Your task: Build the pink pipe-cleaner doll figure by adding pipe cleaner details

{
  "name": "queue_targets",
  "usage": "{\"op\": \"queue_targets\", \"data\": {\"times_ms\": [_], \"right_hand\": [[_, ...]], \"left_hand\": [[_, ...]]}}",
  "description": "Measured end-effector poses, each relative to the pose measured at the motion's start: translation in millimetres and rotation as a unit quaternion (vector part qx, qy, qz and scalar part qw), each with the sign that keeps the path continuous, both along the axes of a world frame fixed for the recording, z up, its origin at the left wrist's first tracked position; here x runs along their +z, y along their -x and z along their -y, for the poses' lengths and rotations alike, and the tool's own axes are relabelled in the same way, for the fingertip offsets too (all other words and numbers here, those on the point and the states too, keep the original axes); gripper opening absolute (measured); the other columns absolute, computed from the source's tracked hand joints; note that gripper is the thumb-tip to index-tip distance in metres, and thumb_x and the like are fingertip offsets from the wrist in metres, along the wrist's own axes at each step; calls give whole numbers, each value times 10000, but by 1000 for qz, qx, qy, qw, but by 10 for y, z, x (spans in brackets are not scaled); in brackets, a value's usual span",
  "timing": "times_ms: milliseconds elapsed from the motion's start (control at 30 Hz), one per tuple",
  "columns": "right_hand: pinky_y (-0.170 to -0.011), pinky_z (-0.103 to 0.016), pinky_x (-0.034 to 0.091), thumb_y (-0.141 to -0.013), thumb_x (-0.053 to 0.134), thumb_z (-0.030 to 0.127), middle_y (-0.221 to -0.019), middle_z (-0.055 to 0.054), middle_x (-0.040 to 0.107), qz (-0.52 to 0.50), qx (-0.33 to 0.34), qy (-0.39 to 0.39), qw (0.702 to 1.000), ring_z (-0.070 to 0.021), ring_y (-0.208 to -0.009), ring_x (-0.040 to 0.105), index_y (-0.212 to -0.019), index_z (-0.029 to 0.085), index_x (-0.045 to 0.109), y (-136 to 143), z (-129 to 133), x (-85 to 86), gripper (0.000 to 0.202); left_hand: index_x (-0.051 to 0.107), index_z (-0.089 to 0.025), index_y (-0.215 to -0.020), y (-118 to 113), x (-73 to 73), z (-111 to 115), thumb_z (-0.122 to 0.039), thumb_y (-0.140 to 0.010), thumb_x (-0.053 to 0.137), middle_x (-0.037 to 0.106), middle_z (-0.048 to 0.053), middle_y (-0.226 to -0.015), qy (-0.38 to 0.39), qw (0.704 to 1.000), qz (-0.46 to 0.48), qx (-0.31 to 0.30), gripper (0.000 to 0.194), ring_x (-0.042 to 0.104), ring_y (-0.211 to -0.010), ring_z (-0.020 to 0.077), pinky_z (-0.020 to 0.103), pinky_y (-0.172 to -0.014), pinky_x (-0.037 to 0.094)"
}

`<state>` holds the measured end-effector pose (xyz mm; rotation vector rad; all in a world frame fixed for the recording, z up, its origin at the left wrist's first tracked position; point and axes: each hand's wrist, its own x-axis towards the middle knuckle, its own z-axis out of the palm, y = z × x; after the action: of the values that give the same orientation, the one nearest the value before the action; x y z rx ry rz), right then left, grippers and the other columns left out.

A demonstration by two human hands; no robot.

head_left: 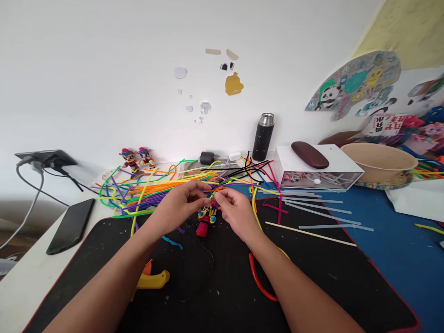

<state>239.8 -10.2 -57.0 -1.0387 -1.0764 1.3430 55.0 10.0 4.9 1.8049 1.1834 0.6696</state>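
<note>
A small doll (207,216) of fuzzy craft stems, with a red base and yellow and blue parts, is between my two hands above the black mat. My left hand (182,206) is closed in a pinch at the top left of the doll. From the other side, my right hand (237,210) pinches at the doll's top right. The fingertips hide the doll's upper end, so what exactly each pinches there is hard to see. A yellow tool with an orange part (154,280) lies partly behind my left forearm.
Loose pipe cleaners (152,189) pile up along the wall. Two similar dolls (129,159) stand at back left, above a phone (71,226). A black flask (263,138), white box (314,159), bowl (378,159), translucent sticks (322,213) and wooden stick (310,233) are rightward.
</note>
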Motion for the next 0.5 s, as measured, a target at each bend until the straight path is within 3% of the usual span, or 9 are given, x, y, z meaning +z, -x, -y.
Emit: {"op": "queue_targets", "data": {"times_ms": [200,500], "right_hand": [[-425,-259,275,-868,740,596,-594,51,506,29,11,-24,999,-108,-452,376,-823,213,687,36,14,-38,390],[-458,-252,320,-882,728,625,-609,38,532,34,17,-37,999,-121,-491,453,-851,209,696,36,27,-38,419]], "left_hand": [[680,-216,-1197,-16,9,37,-470,-897,695,776,30,-887,-8,1000,-18,-6,393,708,-808,229,356,-748,555],[711,-214,-1017,-43,7,53,-438,-898,679,784,32,-911,-12,1000,-25,-3,256,714,-822,223,336,-747,530]]}}
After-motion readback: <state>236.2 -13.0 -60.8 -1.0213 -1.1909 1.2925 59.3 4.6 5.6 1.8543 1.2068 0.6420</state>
